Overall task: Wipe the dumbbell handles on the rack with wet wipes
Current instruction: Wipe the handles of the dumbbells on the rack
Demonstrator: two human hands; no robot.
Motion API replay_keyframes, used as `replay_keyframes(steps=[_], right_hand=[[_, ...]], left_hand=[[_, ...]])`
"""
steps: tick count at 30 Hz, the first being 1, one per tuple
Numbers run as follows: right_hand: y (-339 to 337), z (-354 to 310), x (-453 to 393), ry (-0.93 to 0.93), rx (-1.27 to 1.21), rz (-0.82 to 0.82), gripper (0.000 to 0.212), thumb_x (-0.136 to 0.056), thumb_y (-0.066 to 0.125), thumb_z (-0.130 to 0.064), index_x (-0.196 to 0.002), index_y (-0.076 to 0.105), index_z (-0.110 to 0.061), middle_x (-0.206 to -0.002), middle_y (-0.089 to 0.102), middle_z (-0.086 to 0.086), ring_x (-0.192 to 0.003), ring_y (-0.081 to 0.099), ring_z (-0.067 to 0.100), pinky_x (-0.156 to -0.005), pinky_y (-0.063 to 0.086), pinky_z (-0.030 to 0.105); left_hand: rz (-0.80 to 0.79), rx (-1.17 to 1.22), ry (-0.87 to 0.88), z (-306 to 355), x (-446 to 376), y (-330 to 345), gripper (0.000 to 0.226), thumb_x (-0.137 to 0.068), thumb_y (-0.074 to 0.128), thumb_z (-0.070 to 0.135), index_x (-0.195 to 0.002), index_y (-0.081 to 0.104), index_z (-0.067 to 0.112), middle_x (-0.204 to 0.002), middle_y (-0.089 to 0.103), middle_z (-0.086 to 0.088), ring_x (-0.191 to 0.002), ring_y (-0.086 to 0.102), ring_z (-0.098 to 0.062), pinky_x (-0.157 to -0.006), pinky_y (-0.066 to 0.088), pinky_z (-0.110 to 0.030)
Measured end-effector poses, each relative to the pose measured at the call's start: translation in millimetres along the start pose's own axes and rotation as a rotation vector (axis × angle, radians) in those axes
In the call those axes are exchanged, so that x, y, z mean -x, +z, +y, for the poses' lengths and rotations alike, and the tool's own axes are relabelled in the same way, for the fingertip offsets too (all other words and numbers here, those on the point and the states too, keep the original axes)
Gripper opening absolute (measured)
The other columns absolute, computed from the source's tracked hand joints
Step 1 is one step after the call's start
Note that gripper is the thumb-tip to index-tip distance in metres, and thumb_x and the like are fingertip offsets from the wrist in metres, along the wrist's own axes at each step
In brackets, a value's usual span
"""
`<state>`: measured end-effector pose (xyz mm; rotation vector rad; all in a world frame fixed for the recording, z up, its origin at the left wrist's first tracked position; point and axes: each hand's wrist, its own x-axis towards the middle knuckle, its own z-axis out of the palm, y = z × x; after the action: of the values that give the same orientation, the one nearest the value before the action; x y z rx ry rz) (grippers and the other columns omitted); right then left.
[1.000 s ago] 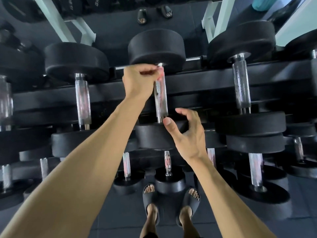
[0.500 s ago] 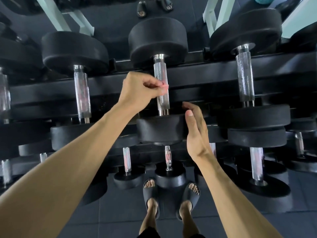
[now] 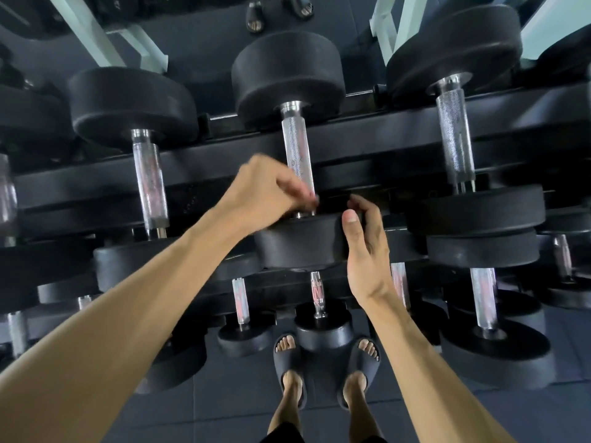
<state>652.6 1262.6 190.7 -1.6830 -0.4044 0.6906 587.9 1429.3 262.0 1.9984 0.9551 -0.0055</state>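
View from the head, looking down on a dumbbell rack (image 3: 367,145). The middle dumbbell (image 3: 287,75) on the top rail is the reference. Its handle (image 3: 297,155) is bare above; at the lower end the left hand (image 3: 268,193) has its fingers curled round the handle, presumably pressing a wipe, which cannot be made out here. The right hand (image 3: 364,247), fingers loosely spread, rests against the near weight (image 3: 300,241), probably to stop the dumbbell rolling. Neighbouring handles lie on either side.
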Motion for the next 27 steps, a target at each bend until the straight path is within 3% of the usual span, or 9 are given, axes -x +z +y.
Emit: replay_keyframes(steps=[2, 5, 8, 13, 16, 18, 21, 24, 27], right_hand=[[0.4, 0.2, -0.5, -0.002, -0.001, 0.004, 0.078, -0.082, 0.041, -0.070, -0.136, 0.050, -0.015, -0.138, 0.053, 0.000, -0.129, 0.048, 0.009, -0.111, 0.038, 0.030], [-1.4, -1.1, -0.3, 0.024, 0.001, -0.030, 0.079, -0.080, 0.040, -0.073, -0.137, 0.048, -0.018, -0.140, 0.051, -0.002, -0.129, 0.046, 0.006, -0.109, 0.036, 0.022], [-3.8, -2.7, -0.2, 0.045, 0.006, -0.067, 0.082, -0.078, 0.039, -0.075, -0.140, 0.044, -0.021, -0.142, 0.048, -0.004, -0.130, 0.043, 0.005, -0.105, 0.034, 0.012], [-9.6, -5.7, 4.5, 0.046, 0.022, -0.131, 0.089, -0.077, 0.043, -0.074, -0.149, 0.035, -0.022, -0.149, 0.039, -0.008, -0.135, 0.036, 0.000, -0.098, 0.031, 0.000], [-12.4, -10.7, 5.7, 0.051, 0.046, -0.187, 0.094, -0.077, 0.048, -0.072, -0.153, 0.027, -0.022, -0.153, 0.031, -0.008, -0.134, 0.029, -0.001, -0.084, 0.031, -0.008], [-14.0, -11.6, 4.2, 0.051, 0.086, -0.198, 0.101, -0.072, 0.043, -0.080, -0.154, 0.024, -0.025, -0.156, 0.029, -0.009, -0.135, 0.026, -0.005, -0.095, 0.023, -0.002], [-15.9, -11.0, 2.2, 0.058, 0.116, -0.213, 0.103, -0.070, 0.039, -0.082, -0.155, 0.023, -0.026, -0.158, 0.026, -0.010, -0.142, 0.024, 0.001, -0.107, 0.021, 0.015], [-17.8, -12.3, 1.5, 0.043, 0.145, -0.230, 0.100, -0.072, 0.038, -0.082, -0.155, 0.025, -0.026, -0.157, 0.027, -0.009, -0.144, 0.024, 0.005, -0.110, 0.022, 0.021], [-19.1, -14.4, 0.0, 0.028, 0.164, -0.248, 0.097, -0.074, 0.037, -0.080, -0.154, 0.026, -0.027, -0.156, 0.028, -0.010, -0.144, 0.024, 0.006, -0.108, 0.023, 0.022]], left_hand=[[-0.074, -0.040, -0.021, 0.4, 4.7, 1.7, 0.014, -0.071, 0.089, 0.025, -0.082, 0.081, 0.022, -0.073, 0.075, 0.014, -0.073, 0.069, 0.005, -0.075, 0.053, -0.014], [0.110, 0.078, 0.014, 11.6, -4.8, 3.6, 0.013, -0.074, 0.088, 0.017, -0.081, 0.079, 0.010, -0.065, 0.073, 0.009, -0.058, 0.066, 0.005, -0.060, 0.048, -0.007], [0.274, 0.169, 0.058, 19.7, -12.8, 3.6, 0.014, -0.075, 0.087, 0.017, -0.080, 0.078, 0.007, -0.062, 0.071, 0.007, -0.053, 0.063, 0.003, -0.059, 0.049, -0.011], [0.130, 0.054, -0.047, 9.4, 4.2, 10.0, 0.014, -0.071, 0.089, 0.023, -0.076, 0.077, 0.016, -0.073, 0.074, 0.009, -0.059, 0.063, 0.007, -0.059, 0.046, -0.007], [0.241, 0.059, -0.010, 15.6, -1.9, 8.8, 0.014, -0.074, 0.088, 0.025, -0.078, 0.079, 0.015, -0.067, 0.074, 0.008, -0.060, 0.067, -0.001, -0.060, 0.049, -0.010], [0.359, 0.120, 0.043, 26.7, -15.5, 6.3, 0.011, -0.079, 0.084, 0.015, -0.081, 0.078, 0.007, -0.060, 0.070, 0.011, -0.058, 0.067, 0.001, -0.060, 0.048, -0.009], [0.472, 0.159, 0.092, 35.4, -24.8, 8.2, 0.010, -0.078, 0.083, 0.009, -0.086, 0.078, 0.011, -0.071, 0.072, 0.013, -0.070, 0.071, 0.001, -0.066, 0.051, -0.010], [0.421, 0.043, 0.062, 26.3, -10.3, 13.7, 0.009, -0.079, 0.084, 0.019, -0.086, 0.079, 0.021, -0.080, 0.074, 0.017, -0.077, 0.070, 0.005, -0.075, 0.053, -0.011], [0.418, 0.012, 0.066, 26.8, -10.1, 11.4, 0.007, -0.080, 0.083, 0.020, -0.085, 0.080, 0.021, -0.074, 0.072, 0.019, -0.072, 0.068, 0.006, -0.075, 0.053, -0.012]])
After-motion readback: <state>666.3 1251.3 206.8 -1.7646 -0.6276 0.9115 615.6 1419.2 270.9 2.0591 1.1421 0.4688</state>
